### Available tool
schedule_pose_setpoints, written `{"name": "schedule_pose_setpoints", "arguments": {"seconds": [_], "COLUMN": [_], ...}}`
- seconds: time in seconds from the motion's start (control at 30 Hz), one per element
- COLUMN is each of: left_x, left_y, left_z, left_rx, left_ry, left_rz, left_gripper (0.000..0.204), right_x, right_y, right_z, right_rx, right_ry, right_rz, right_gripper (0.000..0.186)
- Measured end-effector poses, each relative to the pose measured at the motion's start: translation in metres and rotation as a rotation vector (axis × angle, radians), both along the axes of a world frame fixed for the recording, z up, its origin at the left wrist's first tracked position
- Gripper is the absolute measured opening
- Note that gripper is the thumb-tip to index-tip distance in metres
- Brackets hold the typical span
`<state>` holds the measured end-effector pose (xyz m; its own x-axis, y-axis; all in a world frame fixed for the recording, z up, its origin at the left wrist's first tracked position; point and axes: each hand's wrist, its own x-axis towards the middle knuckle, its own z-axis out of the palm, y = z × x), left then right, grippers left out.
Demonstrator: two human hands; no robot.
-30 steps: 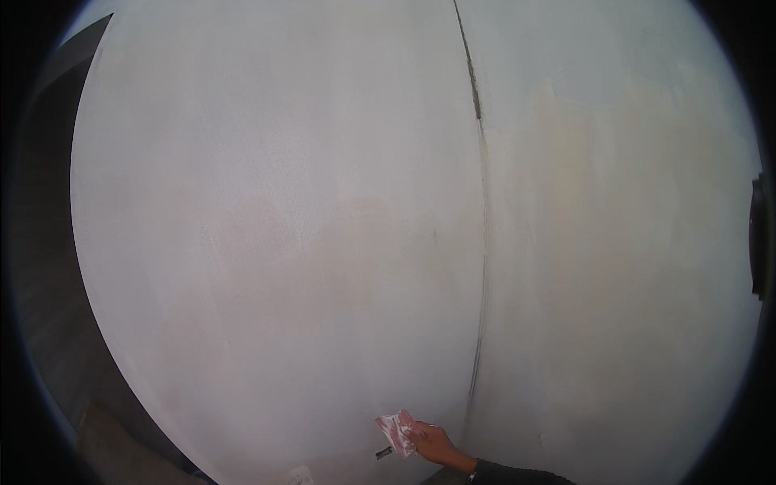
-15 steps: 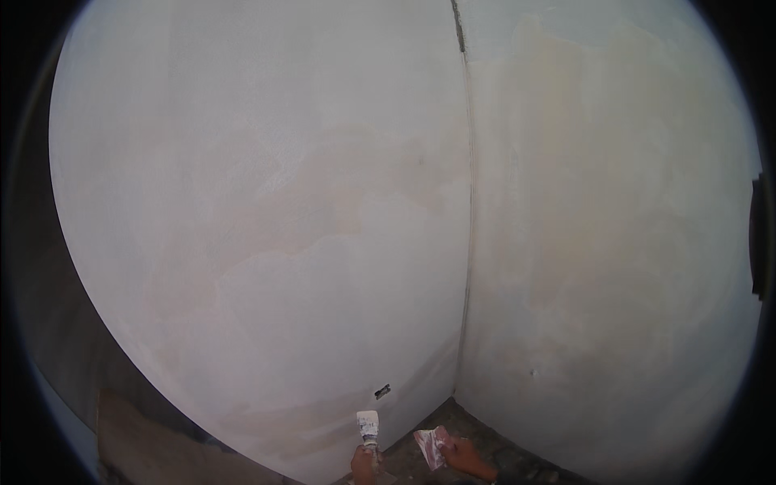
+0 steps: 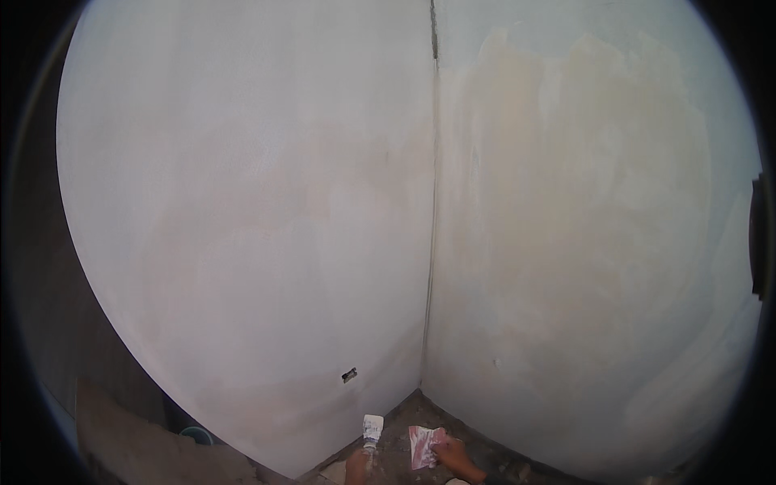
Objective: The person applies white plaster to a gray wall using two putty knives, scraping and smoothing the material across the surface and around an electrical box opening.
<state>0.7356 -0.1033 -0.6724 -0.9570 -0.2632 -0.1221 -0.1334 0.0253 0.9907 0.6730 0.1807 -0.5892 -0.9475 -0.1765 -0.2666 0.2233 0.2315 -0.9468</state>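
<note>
At the lower edge, my left hand [image 3: 358, 469] is closed around the handle of a putty knife [image 3: 373, 427], blade upward. White paste coats its wide blade. To its right, my right hand [image 3: 459, 461] grips a flat, pinkish-red piece [image 3: 422, 449] smeared with white, its exact kind unclear. The two tools are apart, held side by side above the floor and in front of the wall corner. My fingers are small and partly hidden behind what they hold.
A patchily plastered left wall [image 3: 242, 283] and right wall [image 3: 582, 202] meet at a dark, rough corner seam [image 3: 435, 162]. Low on the left wall is a small socket opening [image 3: 349, 375]. A bucket rim [image 3: 196, 436] shows at lower left, beside brownish floor [image 3: 137, 436].
The view has turned somewhat right, so the corner seam and socket opening sit farther left. The bucket rim now shows. Both hands keep their holds, the tools slightly closer together.
</note>
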Motion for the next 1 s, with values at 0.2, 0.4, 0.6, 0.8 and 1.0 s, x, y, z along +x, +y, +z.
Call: {"name": "schedule_pose_setpoints", "arguments": {"seconds": [0.2,0.4,0.6,0.8,1.0], "left_x": [0.037,0.104,0.138,0.161,0.160], "left_y": [0.055,0.058,0.048,0.017,-0.003], "left_z": [0.043,0.063,0.014,0.059,0.058], "left_rx": [0.119,0.257,-0.135,0.296,0.149], "left_ry": [-0.142,-0.241,0.028,-0.232,-0.032], "left_rz": [-0.214,-0.288,-0.263,-0.100,-0.013], "left_gripper": [0.032,0.026,0.027,0.032,0.033], "right_x": [0.078,0.145,0.164,0.157,0.124], "right_y": [0.050,0.047,0.045,-0.007,-0.045], "right_z": [-0.024,-0.041,-0.121,-0.035,0.019], "right_rx": [0.067,0.093,-0.086,0.015,-0.141], "right_ry": [0.088,0.100,0.077,0.041,-0.146], "right_rz": [-0.210,-0.290,-0.264,-0.168,-0.119], "right_gripper": [0.024,0.023,0.026,0.017,0.019]}}
